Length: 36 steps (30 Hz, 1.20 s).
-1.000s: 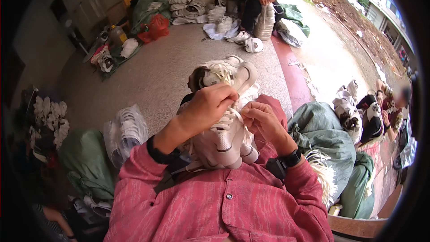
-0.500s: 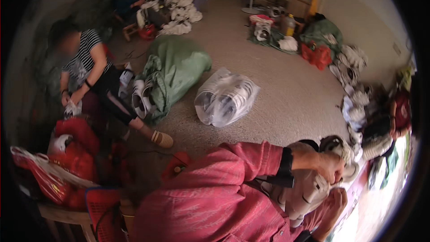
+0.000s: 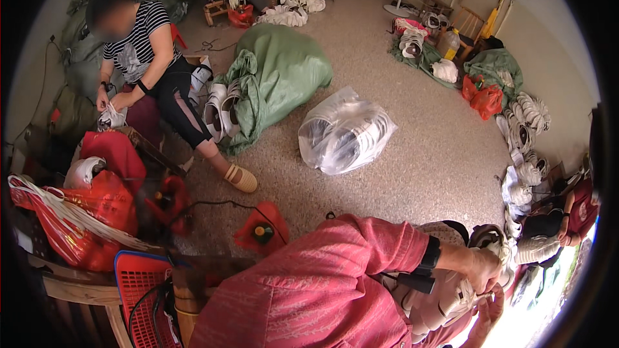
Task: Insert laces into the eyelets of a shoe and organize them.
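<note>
At the lower right, a beige shoe (image 3: 433, 296) with pale laces lies over my lap. My left hand (image 3: 482, 269) is bent over the shoe's lacing, fingers pinched together at a thin pale shoelace (image 3: 461, 309). Just below it, my right hand (image 3: 490, 312) has its fingertips closed by the same lace, close to the left fingers. More shoes, grey-beige ones (image 3: 488, 237), sit right beyond my left hand. My red patterned sleeve and a dark cuff cover the left forearm; part of my right hand is washed out by bright light.
A clear bag of shoes (image 3: 348, 132) and a green sack (image 3: 284, 80) stand on the floor. To the left, a seated person (image 3: 145, 58) handles a white shoe. Red bags (image 3: 90, 212) and a red basket (image 3: 145, 303) are near me. Shoe piles (image 3: 529, 116) line the right wall.
The view has swung left and downward. My right hand has drawn slightly down from my left hand, and the lace near them shows more clearly.
</note>
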Each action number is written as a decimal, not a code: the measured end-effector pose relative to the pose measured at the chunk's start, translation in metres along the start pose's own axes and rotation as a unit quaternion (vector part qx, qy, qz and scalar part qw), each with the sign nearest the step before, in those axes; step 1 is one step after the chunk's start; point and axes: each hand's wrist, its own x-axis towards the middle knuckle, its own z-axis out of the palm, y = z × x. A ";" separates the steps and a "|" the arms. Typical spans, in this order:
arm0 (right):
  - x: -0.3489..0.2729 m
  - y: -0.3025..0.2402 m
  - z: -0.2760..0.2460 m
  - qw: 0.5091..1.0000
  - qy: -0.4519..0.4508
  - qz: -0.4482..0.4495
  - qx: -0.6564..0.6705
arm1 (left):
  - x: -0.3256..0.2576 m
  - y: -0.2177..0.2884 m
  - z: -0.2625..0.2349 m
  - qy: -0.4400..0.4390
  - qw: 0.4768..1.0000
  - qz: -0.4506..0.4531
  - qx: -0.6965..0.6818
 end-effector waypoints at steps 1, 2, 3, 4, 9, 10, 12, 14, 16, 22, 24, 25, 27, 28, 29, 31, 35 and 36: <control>0.003 0.000 0.001 1.000 -0.006 0.001 0.000 | -0.001 -0.001 0.000 0.002 1.000 -0.007 0.009; -0.002 -0.003 0.001 1.000 0.000 -0.003 0.005 | 0.003 0.001 0.003 -0.004 1.000 -0.002 0.017; -0.006 -0.005 0.000 1.000 0.005 -0.008 0.010 | 0.004 0.003 0.006 -0.009 1.000 0.005 0.015; -0.009 -0.008 0.000 1.000 0.009 -0.012 0.015 | 0.006 0.005 0.008 -0.012 1.000 0.016 0.021; -0.003 -0.008 -0.002 0.998 -0.018 -0.029 0.048 | 0.001 0.009 0.004 -0.016 0.997 0.029 0.066; -0.002 -0.007 -0.002 0.998 -0.024 -0.032 0.055 | 0.005 0.009 0.009 -0.015 0.992 0.038 0.117; -0.002 -0.007 -0.003 0.997 -0.029 -0.036 0.068 | 0.003 0.017 0.008 -0.018 0.985 0.048 0.164; -0.003 -0.005 -0.003 0.995 -0.033 -0.040 0.081 | -0.004 0.025 0.004 -0.006 0.969 0.106 0.223; -0.005 -0.004 -0.003 0.994 -0.035 -0.046 0.093 | 0.001 0.014 0.007 0.053 0.974 0.133 0.176; 0.001 0.008 0.001 0.986 -0.068 -0.063 0.139 | 0.013 -0.015 -0.067 0.325 0.945 0.032 0.017; 0.004 0.002 0.010 0.988 -0.067 -0.070 0.119 | 0.007 -0.017 -0.100 0.441 0.897 0.021 -0.031; 0.006 -0.003 0.018 0.990 -0.062 -0.079 0.099 | 0.001 -0.016 -0.113 0.509 0.859 0.039 -0.017; 0.006 -0.008 0.026 0.992 -0.059 -0.099 0.059 | -0.008 -0.023 -0.133 0.579 0.810 0.074 0.057; 0.002 0.001 0.010 0.992 -0.057 -0.109 0.039 | -0.013 -0.023 -0.133 0.589 0.803 0.059 0.064; 0.000 -0.004 0.018 0.991 -0.052 -0.119 0.019 | -0.015 -0.025 -0.128 0.588 0.804 0.061 0.063; 0.006 -0.008 0.020 0.989 -0.044 -0.139 -0.021 | -0.019 -0.030 -0.110 0.453 0.890 -0.027 -0.040; 0.015 -0.014 0.023 0.979 -0.025 -0.178 -0.098 | -0.043 -0.003 -0.068 0.335 0.939 0.014 -0.080; 0.019 -0.018 0.025 0.975 -0.021 -0.189 -0.119 | -0.045 -0.001 -0.055 0.348 0.932 0.079 -0.058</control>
